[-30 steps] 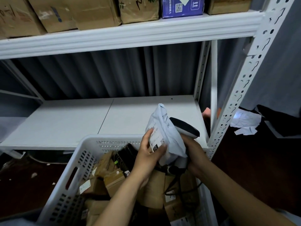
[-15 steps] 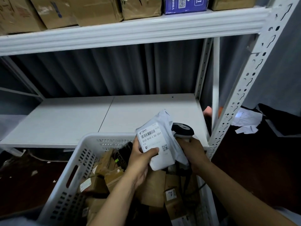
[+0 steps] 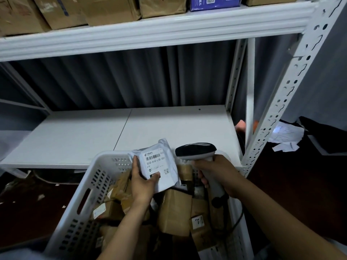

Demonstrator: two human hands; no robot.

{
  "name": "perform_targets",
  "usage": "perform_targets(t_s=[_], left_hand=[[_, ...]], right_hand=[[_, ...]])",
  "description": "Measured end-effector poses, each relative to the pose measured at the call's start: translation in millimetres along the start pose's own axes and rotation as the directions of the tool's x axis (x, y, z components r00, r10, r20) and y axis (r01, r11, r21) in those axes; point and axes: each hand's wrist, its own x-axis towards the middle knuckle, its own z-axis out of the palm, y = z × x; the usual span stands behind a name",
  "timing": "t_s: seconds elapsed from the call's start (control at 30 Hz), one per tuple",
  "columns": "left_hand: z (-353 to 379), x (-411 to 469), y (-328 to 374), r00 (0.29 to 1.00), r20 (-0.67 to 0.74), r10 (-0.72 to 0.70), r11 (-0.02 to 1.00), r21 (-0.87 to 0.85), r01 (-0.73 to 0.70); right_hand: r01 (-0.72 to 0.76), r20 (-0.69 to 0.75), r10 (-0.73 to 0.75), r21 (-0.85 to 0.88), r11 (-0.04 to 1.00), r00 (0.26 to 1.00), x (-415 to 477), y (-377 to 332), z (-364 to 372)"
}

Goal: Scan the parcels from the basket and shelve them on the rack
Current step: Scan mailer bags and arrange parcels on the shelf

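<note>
**Parcel Held Label-Up Beside the Scanner, Above the Basket**

The left hand (image 3: 142, 184) held a white poly-bag parcel (image 3: 159, 166) above the far end of the white basket (image 3: 90, 194). Its thumb pressed on the lower part of the label and its fingers curled round the left edge. The label faced up toward the camera, showing a barcode and the printed code 010-010-L30-551.

The right hand (image 3: 219, 173) was clenched round the grey handle of a barcode scanner (image 3: 195, 150). The scanner's dark head pointed left and sat just beside the parcel's upper right corner; whether the two touched could not be told. A dark cable (image 3: 238, 220) ran down from the handle along the basket's right side.

Inside the basket lay a heap of brown cardboard parcels (image 3: 174, 212), several with white labels. Directly behind the basket stood the white rack, its lower shelf (image 3: 169, 128) at about the height of the basket's rim. The upper shelf (image 3: 150, 29) carried a row of cardboard boxes (image 3: 110, 8) and one blue box (image 3: 214, 1). To the right of the rack's perforated post (image 3: 281, 102), crumpled white paper (image 3: 285, 136) lay on the dark floor.
</note>
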Motion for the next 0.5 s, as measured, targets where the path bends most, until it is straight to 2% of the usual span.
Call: perform_targets(t_s=[0.17, 0.5], left_hand=[[-0.1, 6.1, -0.5, 0.999, -0.033, 0.021, 1.000, 0.020, -0.020], [6.1, 7.5, -3.5, 1.000, -0.012, 0.022, 0.999, 0.050, -0.021]], right_hand=[[-0.029, -0.027, 0.028, -0.009, 1.000, 0.999, -0.8, -4.5, -2.5], [-0.014, -0.075, 0.010, -0.053, 0.999, 0.997, -4.4, -12.5, -5.5]])
